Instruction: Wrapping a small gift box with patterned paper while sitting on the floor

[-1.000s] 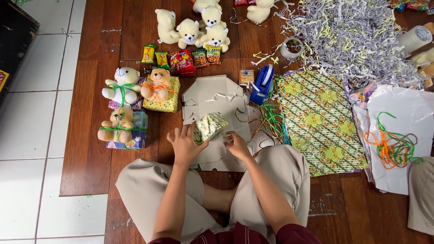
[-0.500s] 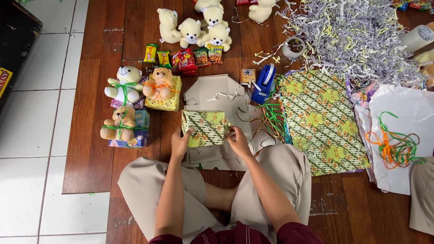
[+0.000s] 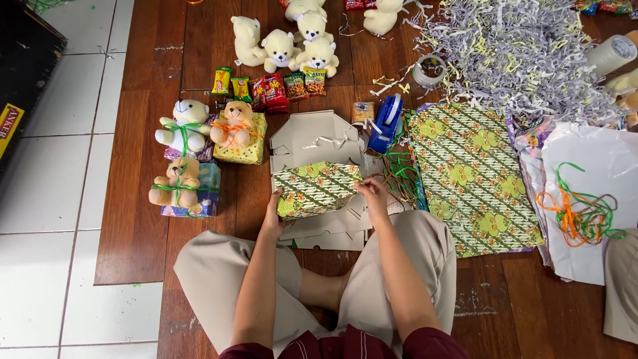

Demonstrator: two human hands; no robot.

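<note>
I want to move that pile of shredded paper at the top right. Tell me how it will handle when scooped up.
The shredded paper looks loose and light, so it would likely sag and shed strips. Stray strips already lie near the tape roll, suggesting it scatters easily. Pushed, it would probably spread rather than slide as one.

Both hands, left (image 3: 274,207) and right (image 3: 373,194), reach forward, fingers curled.

Wrapped box (image 3: 316,189): green with dark diagonal stripes, yellow-green flowers. Wrapping sheet (image 3: 468,176), right: same pattern. Tape dispenser (image 3: 387,114): blue. Shredded paper (image 3: 518,53), far right: grey-lilac with yellow strands. Teddy bears (image 3: 286,43), far: cream. Ribbons (image 3: 578,213): orange and green. Trousers (image 3: 219,272): beige. Floorboards (image 3: 139,219): dark brown.
</note>
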